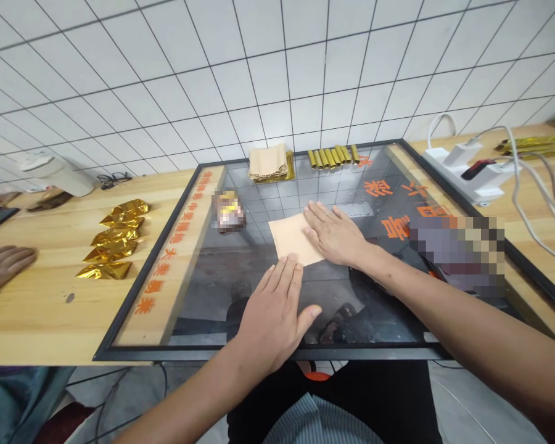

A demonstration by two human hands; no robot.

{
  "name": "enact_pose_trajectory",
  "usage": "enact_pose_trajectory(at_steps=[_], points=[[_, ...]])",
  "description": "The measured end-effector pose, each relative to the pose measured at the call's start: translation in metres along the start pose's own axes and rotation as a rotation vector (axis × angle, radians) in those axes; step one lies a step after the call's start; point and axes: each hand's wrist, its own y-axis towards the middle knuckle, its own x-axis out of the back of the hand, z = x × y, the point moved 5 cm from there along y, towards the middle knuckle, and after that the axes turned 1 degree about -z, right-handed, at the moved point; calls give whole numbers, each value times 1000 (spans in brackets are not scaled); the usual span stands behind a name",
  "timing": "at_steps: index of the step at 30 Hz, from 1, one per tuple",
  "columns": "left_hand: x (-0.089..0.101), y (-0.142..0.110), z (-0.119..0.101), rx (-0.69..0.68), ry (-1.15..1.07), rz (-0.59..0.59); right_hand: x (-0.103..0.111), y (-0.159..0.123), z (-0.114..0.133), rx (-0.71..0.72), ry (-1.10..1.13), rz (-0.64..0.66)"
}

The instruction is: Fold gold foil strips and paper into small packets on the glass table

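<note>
A tan sheet of paper (292, 237) lies flat on the glass-topped panel (203, 290) in front of me. My left hand (277, 302) rests with outstretched fingers, its fingertips on the sheet's near edge. Across the sheet's right part lies my right hand (333, 234), palm down with the fingers extended. Behind the sheet stands a stack of tan papers (267, 161) with gold foil showing at its side. To the right of that stack, several gold foil tubes (333, 158) are lined up in a row.
A small blurred packet (229, 211) sits left of the sheet. Folded gold foil pieces (115, 237) line the wooden table (50, 320), near another person's hand (7, 265). At right are a blurred dark object (457, 253) and a white power strip (472, 169) with cables. A tiled wall bounds the back.
</note>
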Motion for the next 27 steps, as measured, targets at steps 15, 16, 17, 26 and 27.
enact_pose_trajectory(at_steps=[15, 16, 17, 26, 27], points=[[29, -14, 10, 68, -148, -97, -6, 1, -1, 7, 1, -23], [34, -10, 14, 56, -186, -132, -6, 1, -1, 7, 2, -28], [39, -4, 18, 45, -205, -173, -7, 1, -1, 8, 3, -32], [21, 60, 43, 12, -82, -77, -9, 1, -2, 19, 9, -61], [16, 61, 44, 19, -51, -26, -9, 1, -2, 19, 12, -66]])
